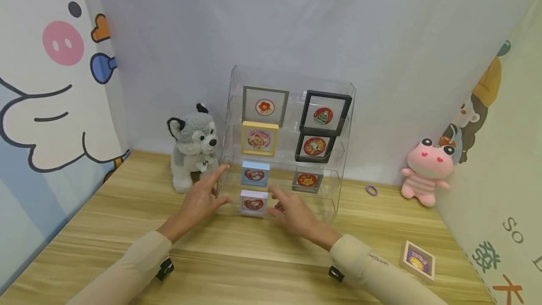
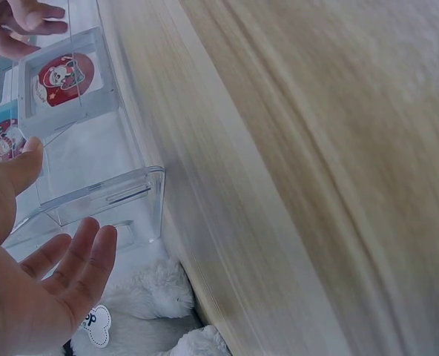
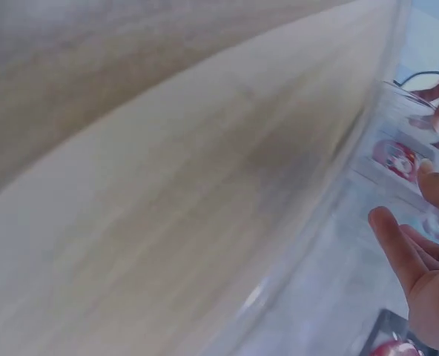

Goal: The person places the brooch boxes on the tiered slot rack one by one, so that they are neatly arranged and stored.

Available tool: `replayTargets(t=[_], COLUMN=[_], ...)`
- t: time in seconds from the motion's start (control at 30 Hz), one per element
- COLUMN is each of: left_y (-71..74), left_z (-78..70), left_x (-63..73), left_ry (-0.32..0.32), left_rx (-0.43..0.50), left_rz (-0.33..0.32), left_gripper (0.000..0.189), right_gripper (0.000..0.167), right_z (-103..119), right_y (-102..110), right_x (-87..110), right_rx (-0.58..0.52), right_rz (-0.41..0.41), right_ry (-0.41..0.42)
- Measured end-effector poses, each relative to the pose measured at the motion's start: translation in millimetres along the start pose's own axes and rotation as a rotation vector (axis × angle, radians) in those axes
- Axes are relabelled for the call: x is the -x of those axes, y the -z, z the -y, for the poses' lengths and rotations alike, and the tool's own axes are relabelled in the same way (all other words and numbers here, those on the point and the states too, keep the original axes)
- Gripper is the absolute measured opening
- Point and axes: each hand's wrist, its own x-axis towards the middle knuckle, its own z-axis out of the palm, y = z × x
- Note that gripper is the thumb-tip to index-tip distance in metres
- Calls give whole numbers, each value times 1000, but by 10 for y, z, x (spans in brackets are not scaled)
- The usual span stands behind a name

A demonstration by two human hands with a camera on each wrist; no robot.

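A clear tiered acrylic rack (image 1: pixel 288 166) holds several small picture frames. My left hand (image 1: pixel 202 201) is at the rack's lower left side, fingers spread and thumb pointing at the white frame (image 1: pixel 254 203) on the bottom tier. In the left wrist view the fingers (image 2: pixel 86 271) are at the rack's end corner, with nothing between them and the thumb. My right hand (image 1: pixel 294 211) hovers before the bottom tier, right of the white frame, its fingers loosely bent and holding nothing. Above the white frame sits a light blue frame (image 1: pixel 255 174); a grey frame (image 1: pixel 307 180) sits to its right.
Higher tiers carry a yellow frame (image 1: pixel 260 139), a grey-green frame (image 1: pixel 265 105) and two black frames. A husky plush (image 1: pixel 194 147) stands left of the rack. Rightward are a purple ring (image 1: pixel 371 190), a pink plush (image 1: pixel 427 173) and a beige frame (image 1: pixel 417 261) lying on the table.
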Motion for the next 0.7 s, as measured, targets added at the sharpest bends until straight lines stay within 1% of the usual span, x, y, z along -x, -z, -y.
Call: replayTargets(t=[0.13,0.2,0.27,0.43,0.53,0.63,0.7], left_y=[3,5,2,7,12,10,11], left_z=[3,5,4,-1,-2,-5,-9], left_x=[2,2,0,0,0,-1,0], left_ry=[0,3,7,12,11,11,9], left_rx=[1,0,-2,-1,0,-1,1], left_rz=[4,5,5,0,0,3,5], left_gripper=[88,89,89,89,89,89,89], right_gripper=[48,50,51,49,45,45,46], right_z=[6,7,10,-17,-90,-185,-248], right_y=[158,258,378,702,872,1029,1132], right_x=[71,119,182,364,488,626,729], right_rx=[-1,-14,-21,3,33,69,98], right_rz=[-63,-91,-107,-159,-223,-290,-318], right_ry=[62,79,78,50,34,-7,-54])
